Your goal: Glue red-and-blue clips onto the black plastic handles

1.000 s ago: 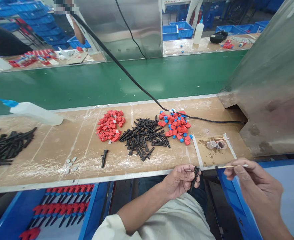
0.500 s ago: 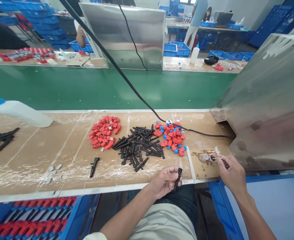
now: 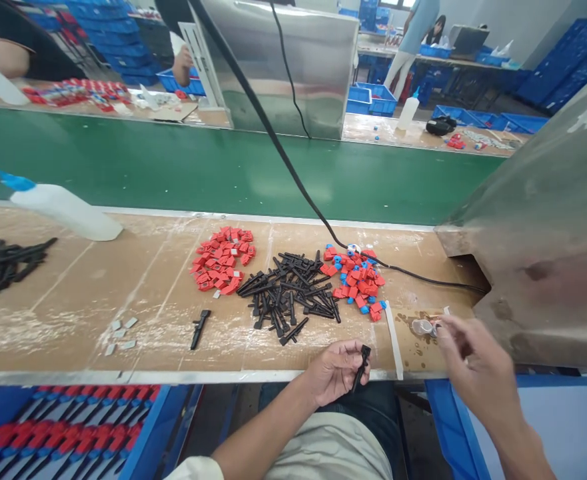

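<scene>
My left hand (image 3: 332, 373) pinches a small black toy gun (image 3: 361, 369) upright between thumb and fingers, over the table's front edge. My right hand (image 3: 480, 367) is closed, thumb and fingertips together, beside two small clear cups (image 3: 423, 327) on a stained patch of the table. Whatever is between those fingertips is too small or hidden to make out. Ahead of my left hand lies a heap of black toy guns (image 3: 288, 293). Red-and-blue toy parts (image 3: 358, 280) are piled to its right, red parts (image 3: 223, 260) to its left. One black toy gun (image 3: 200, 329) lies alone.
A white squeeze bottle (image 3: 68, 210) leans at the left, near more black parts (image 3: 6, 267). A black cable (image 3: 293, 170) hangs across the middle. Grey chips (image 3: 120, 337) lie at left front. A metal housing (image 3: 548, 267) stands right; a blue crate (image 3: 148, 433) holds finished-looking rows below.
My right hand has shifted slightly up and toward me, off the small cups. My left hand still holds the black toy gun. The whole view has swung a little to the left.
</scene>
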### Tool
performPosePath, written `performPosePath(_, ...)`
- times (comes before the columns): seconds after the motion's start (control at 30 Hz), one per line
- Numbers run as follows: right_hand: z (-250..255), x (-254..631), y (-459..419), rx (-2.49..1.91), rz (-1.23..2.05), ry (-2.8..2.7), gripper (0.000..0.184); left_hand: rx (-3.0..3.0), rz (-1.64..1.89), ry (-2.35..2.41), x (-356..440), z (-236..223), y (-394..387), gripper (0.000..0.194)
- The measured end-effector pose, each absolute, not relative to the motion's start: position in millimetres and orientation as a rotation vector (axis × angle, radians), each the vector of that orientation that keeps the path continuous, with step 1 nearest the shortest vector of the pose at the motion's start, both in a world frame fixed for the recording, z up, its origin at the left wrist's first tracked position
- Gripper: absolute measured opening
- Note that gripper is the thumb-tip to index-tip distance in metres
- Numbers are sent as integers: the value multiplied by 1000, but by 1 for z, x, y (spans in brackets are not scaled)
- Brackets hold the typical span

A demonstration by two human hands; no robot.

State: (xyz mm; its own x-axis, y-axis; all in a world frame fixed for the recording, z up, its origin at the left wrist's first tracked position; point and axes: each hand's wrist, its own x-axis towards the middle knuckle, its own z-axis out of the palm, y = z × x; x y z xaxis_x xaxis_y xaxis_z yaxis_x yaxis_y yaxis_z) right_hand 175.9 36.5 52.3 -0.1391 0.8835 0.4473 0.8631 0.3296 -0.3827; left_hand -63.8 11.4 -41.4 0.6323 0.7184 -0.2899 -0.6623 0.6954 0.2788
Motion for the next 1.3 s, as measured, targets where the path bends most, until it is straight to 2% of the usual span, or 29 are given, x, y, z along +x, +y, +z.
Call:
performPosePath(0.07, 44, 152, 41, -1429, 74, -2247, 20, 158, 812, 400, -69, -41, 9, 43)
performPosePath(0.17, 20, 126, 55, -1485, -85, -2449, 30, 158, 868, 406, -81, -41, 6, 40)
performPosePath(0.3, -8, 110, 75, -1627, -197, -2445, 45, 146, 914, 408, -93, -42, 4, 38)
performPosePath(0.4, -17, 109, 86, -1630, -111, -2376, 50, 130, 927, 410, -96, -44, 5, 41)
performPosePath(0.57, -18, 109, 94, -1701, 253, -2167, 43, 109, 944, 413, -95, -46, 7, 44)
performPosePath(0.77, -3, 111, 89, -1797, 489, -2051, 27, 110, 940, 410, -95, -48, 9, 41)
performPosePath(0.93, 17, 122, 71, -1688, 1523, -1294, 41, 103, 954, 418, -94, -48, 8, 42)
performPosePath(1.03, 23, 121, 58, -1445, 1875, -830, 36, 99, 966, 420, -90, -46, 7, 43)
performPosePath(1.2, 18, 114, 42, -1254, 2034, -553, 19, 140, 945, 394, -83, -34, 8, 46)
performPosePath(1.3, 14, 113, 38, -1252, 2029, -519, 17, 166, 952, 393, -81, -28, 9, 48)
